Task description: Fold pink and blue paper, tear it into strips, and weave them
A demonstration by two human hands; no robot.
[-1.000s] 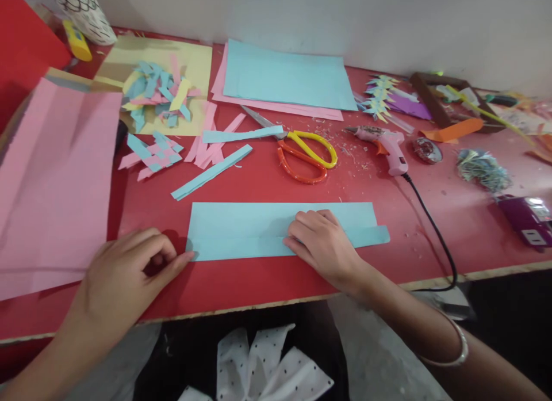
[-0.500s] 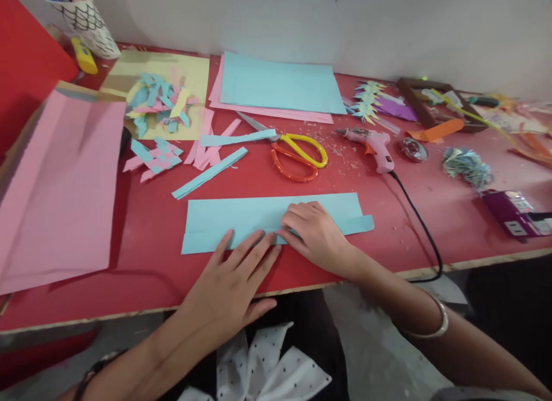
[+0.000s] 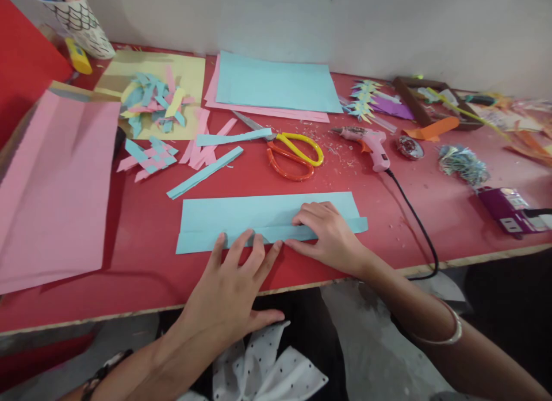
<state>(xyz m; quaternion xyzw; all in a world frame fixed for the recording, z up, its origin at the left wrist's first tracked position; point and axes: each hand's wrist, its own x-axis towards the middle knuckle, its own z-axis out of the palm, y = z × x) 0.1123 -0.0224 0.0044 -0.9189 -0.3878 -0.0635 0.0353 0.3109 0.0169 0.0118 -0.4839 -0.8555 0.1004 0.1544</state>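
A light blue paper sheet [image 3: 259, 211] lies lengthwise before me, with a strip folded up along its near edge. My left hand [image 3: 235, 280] is open, fingers spread, their tips pressing on the folded strip and the thumb off the table edge. On the right part of the sheet, my right hand [image 3: 330, 234] has its fingers curled over the fold. Its thumb sits at the near edge, so the folded strip lies between thumb and fingers. Beyond the sheet are scissors [image 3: 297, 153] with yellow and red handles and a narrow blue folded strip [image 3: 206, 172].
A pink glue gun [image 3: 374, 146] with a black cord lies to the right, near a purple plug box [image 3: 511, 210]. Pink paper [image 3: 60, 188] covers the left side. Stacked blue sheets [image 3: 278, 81], a pile of folded paper pieces [image 3: 154, 102] and a brown tray [image 3: 409, 104] stand along the back.
My right hand has slid right along the fold, and its thumb has moved apart from the fingers. My left fingers are more bent. The folded strip lies more exposed between the hands.
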